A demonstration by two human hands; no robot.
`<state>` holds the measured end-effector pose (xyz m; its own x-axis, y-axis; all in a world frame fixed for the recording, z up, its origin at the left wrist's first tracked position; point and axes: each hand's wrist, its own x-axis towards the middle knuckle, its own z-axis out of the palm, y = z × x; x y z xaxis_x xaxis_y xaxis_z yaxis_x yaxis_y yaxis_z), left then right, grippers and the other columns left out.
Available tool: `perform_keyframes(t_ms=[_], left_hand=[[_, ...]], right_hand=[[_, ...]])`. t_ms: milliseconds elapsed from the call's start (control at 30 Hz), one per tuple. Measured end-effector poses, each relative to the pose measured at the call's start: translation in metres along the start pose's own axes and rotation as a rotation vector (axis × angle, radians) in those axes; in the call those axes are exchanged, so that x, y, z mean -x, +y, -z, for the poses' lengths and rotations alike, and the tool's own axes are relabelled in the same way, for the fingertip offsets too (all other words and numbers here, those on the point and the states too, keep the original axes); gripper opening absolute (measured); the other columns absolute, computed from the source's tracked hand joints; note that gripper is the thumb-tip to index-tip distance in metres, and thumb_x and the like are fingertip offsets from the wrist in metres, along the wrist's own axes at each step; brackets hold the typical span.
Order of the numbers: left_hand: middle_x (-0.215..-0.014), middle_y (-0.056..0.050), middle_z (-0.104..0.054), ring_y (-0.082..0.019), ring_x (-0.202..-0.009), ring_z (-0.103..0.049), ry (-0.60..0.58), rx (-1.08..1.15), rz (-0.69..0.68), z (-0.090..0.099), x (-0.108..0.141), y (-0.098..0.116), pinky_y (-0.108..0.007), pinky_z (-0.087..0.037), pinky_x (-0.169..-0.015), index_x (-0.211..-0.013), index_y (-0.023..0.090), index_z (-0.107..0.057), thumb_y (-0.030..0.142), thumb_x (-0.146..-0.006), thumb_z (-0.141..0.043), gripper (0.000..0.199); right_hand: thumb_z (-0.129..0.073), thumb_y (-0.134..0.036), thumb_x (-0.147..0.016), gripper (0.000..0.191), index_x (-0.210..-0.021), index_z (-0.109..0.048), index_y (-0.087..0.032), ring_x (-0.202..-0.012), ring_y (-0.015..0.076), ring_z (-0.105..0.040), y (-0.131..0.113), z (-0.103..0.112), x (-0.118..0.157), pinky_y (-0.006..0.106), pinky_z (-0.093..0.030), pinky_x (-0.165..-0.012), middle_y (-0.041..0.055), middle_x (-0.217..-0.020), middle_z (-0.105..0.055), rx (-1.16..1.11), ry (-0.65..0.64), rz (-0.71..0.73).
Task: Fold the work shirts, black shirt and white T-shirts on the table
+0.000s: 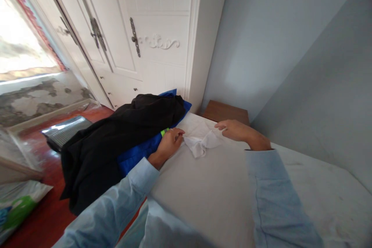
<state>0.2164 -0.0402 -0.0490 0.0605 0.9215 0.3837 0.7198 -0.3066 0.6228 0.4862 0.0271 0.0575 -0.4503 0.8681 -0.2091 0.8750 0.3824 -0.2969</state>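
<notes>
White cloth (200, 148), head view: crumpled on the white-covered surface (221, 190), between both hands. Left hand (171, 143), 9 o'clock: fingers curled, grip cannot be told. Right hand (235, 129), 2 o'clock: fingers released. Risk: a sweep toward 9 o'clock could snag the black garment (128, 128).

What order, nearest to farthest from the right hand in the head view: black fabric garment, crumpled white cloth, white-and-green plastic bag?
From the right hand:
1. Crumpled white cloth, just left.
2. Black fabric garment, farther left.
3. White-and-green plastic bag, far lower left.
</notes>
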Motion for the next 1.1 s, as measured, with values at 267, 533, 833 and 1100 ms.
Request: perform_keyframes(t_ms=[267,533,833,1100], left_hand=[[-0.105,-0.011,-0.075,-0.025,-0.100,-0.068,-0.132,-0.047,-0.178,0.000,0.001,0.005,-0.038,-0.052,-0.096,-0.105,0.014,-0.074,0.008,-0.075,-0.062,0.033],[-0.091,-0.007,-0.074,-0.020,-0.085,-0.067,0.009,-0.056,0.117,0.002,-0.002,0.006,-0.032,-0.053,-0.084,-0.091,0.016,-0.072,0.008,-0.081,-0.054,0.021],[-0.103,-0.007,-0.069,-0.020,-0.100,-0.065,0.043,0.116,-0.053,0.000,0.000,-0.001,-0.035,-0.052,-0.095,-0.094,0.017,-0.071,-0.001,-0.072,-0.049,0.036],[-0.072,0.002,-0.059,-0.015,-0.066,-0.057,-0.034,0.095,0.020,0.004,0.004,0.011,-0.025,-0.045,-0.064,-0.103,0.018,-0.070,0.033,-0.085,-0.067,0.023]], right_hand=[[-0.053,-0.001,-0.067,0.061,-0.122,-0.073,-0.018,-0.106,0.0234,-0.070,-0.024,-0.017,-0.009,0.029,-0.053,-0.091,0.0071,-0.117,-0.077,-0.081,-0.247,0.267],[-0.068,-0.045,-0.082,0.038,-0.102,-0.077,-0.014,-0.071,0.0174,-0.071,-0.039,0.010,0.024,0.025,-0.051,-0.067,0.0074,-0.088,-0.079,-0.410,-0.577,0.341],[-0.060,-0.028,-0.094,0.030,-0.117,-0.070,-0.013,-0.077,0.0196,-0.071,-0.004,-0.036,-0.030,0.028,-0.048,-0.075,0.0127,-0.096,-0.078,-0.083,0.037,-0.077],[-0.068,-0.034,-0.089,0.052,-0.133,-0.059,-0.009,-0.077,0.0178,-0.070,0.003,-0.071,-0.055,0.026,-0.050,-0.073,0.0074,-0.093,-0.076,-0.370,0.216,-0.115]])
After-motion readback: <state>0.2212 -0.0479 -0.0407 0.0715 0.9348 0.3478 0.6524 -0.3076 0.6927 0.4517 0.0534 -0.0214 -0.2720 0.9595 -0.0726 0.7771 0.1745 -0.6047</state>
